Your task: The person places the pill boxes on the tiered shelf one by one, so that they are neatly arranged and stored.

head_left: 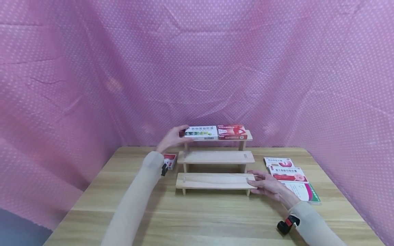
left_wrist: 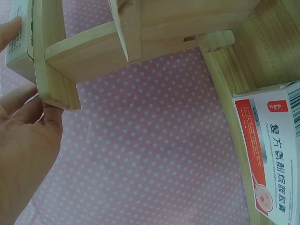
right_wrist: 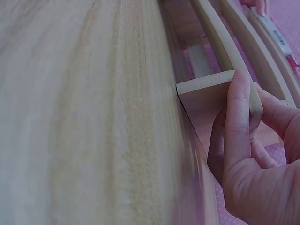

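Observation:
A three-tier wooden display stand point(head_left: 215, 156) stands on the table. On its top tier lie a white medicine box point(head_left: 200, 133) and a red medicine box point(head_left: 232, 132), side by side. My left hand point(head_left: 173, 138) grips the white box's left end. In the left wrist view, the thumb lies on the box point(left_wrist: 21, 51), while the other fingers bend behind the end of the top board point(left_wrist: 58, 89). My right hand point(head_left: 271, 186) pinches the right end of the bottom tier, its fingers curled around the board point(right_wrist: 253, 105).
Several medicine boxes point(head_left: 287, 176) lie on the table point(head_left: 203, 218) right of the stand, beside my right hand. Another red-and-white box point(head_left: 170, 160) lies left of the stand, partly behind my left wrist. A pink dotted cloth point(head_left: 197, 68) hangs behind and along the sides.

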### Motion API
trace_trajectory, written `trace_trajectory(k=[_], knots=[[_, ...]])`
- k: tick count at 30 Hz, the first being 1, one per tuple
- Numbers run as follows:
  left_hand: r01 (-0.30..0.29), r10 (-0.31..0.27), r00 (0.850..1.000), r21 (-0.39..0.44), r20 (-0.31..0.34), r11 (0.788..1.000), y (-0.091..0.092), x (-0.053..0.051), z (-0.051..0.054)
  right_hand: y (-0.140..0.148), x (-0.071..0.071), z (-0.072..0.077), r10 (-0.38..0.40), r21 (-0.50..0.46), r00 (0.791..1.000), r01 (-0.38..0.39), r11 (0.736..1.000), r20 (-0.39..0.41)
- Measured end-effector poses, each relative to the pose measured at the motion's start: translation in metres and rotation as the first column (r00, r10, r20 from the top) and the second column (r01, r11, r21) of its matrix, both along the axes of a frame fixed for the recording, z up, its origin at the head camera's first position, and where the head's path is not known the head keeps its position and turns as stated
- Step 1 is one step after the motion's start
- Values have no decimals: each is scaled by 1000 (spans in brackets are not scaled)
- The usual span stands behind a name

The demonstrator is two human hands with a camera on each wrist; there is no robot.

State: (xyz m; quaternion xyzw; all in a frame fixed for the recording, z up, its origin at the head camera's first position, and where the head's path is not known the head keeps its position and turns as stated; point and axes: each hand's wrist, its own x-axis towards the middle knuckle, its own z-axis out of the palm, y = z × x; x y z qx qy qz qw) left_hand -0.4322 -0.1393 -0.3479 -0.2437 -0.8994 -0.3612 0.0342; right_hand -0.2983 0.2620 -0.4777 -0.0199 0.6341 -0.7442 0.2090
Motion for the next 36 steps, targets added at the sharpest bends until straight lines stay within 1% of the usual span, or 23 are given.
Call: trace_trajectory(k=[5, 10, 14, 20, 22, 24, 27, 31, 33, 35, 36], knots=[[20, -20, 1000, 9, -4, 1000, 0, 1, -3, 0, 1, 0, -2, -5, 1000, 2, 1000, 6], [31, -31, 999, 19, 10, 999, -1, 1, -5, -1, 2, 1, 0, -7, 1000, 0, 1000, 14], [30, -31, 999, 31, 24, 999, 1, 3, -4, -1, 3, 3, 2, -11, 1000, -1, 1000, 13], [17, -21, 998, 49, 66, 999, 1, 5, -2, -2, 3, 5, -1, -12, 1000, 1, 1000, 18], [13, -18, 997, 66, 77, 998, 0, 5, -3, -2, 3, 5, -5, -11, 1000, 5, 1000, 23], [10, -18, 997, 101, 80, 995, -2, 6, -5, -3, 3, 4, -15, -8, 999, 15, 1000, 31], [10, -28, 996, 201, 87, 979, -7, 6, -8, -3, 3, 3, -16, -6, 999, 16, 1000, 36], [10, -38, 996, 318, 83, 948, -15, 7, -13, -3, 2, 3, -12, -6, 999, 12, 1000, 38], [14, -44, 996, 346, 79, 938, -19, 8, -15, -3, 2, 4, -18, -4, 999, 19, 1000, 44], [4, -36, 996, 371, 80, 928, -22, 9, -16, -3, 2, 4, -17, -4, 999, 17, 1000, 42], [-2, -33, 996, 379, 86, 926, -23, 13, -14, -3, 3, 5, -16, -5, 999, 16, 1000, 42]])
